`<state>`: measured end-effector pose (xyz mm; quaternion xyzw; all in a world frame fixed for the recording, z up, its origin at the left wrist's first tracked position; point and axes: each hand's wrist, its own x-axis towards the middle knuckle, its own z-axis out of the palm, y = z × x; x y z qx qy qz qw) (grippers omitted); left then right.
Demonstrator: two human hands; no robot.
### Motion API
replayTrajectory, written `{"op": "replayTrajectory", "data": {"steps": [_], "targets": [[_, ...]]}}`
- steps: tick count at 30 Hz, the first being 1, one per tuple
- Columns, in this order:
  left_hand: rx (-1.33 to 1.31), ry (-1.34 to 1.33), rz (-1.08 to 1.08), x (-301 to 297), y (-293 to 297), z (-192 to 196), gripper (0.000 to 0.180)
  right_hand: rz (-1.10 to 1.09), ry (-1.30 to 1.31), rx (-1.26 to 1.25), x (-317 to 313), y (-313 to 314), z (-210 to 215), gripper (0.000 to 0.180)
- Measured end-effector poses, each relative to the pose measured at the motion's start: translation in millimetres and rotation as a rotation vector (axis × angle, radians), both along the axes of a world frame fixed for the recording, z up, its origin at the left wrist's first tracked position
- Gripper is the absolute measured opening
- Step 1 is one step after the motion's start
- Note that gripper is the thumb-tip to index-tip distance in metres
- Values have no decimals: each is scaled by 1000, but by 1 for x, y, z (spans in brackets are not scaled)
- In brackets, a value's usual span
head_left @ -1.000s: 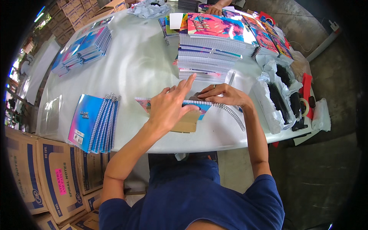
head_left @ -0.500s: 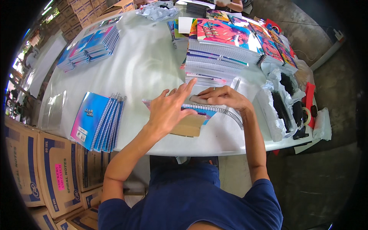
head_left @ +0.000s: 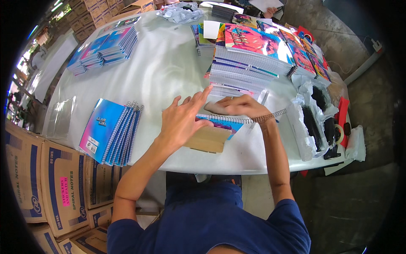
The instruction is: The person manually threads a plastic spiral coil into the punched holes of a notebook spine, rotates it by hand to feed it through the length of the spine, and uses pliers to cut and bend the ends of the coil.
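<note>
A notebook (head_left: 230, 128) with a blue-purple printed cover stands tilted near the table's front edge, its brown cardboard (head_left: 207, 140) facing me. My left hand (head_left: 184, 118) steadies its left part, thumb against the near side and the other fingers stretched upward. A dark wire spiral coil (head_left: 220, 119) runs along the notebook's top edge, with its loose tail (head_left: 272, 115) sticking out to the right across my right wrist. Just above that edge is my right hand (head_left: 242, 106), fingers pointing left along the coil. Its fingertips are blurred and look greyish, perhaps covered.
Spiral notebooks (head_left: 111, 131) lie fanned at left, with another stack (head_left: 103, 48) behind. A tall pile of notebooks (head_left: 245, 61) stands ahead. At right, an open package (head_left: 306, 131) holds black coils, near a tape roll (head_left: 338, 133). Cartons (head_left: 63, 190) stand lower left. Another person's hand (head_left: 270, 12) shows at the far edge.
The coil's loose tail has swung from drooping toward the table to pointing right across my wrist. My right fingers have shifted slightly left along the edge; the left hand keeps its hold.
</note>
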<state>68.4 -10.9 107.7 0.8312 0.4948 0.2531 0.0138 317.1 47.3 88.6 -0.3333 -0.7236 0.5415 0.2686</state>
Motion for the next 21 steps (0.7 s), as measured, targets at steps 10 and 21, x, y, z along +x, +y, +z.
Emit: {"op": "replayTrajectory", "data": {"steps": [10,21], "targets": [[51,-13,32,-17,2,2,99,124,133,-85,-7,-3,18,47],[-13,-56,67,-27,-1,2,92,129,30,-31,-17,10,8,53]]}}
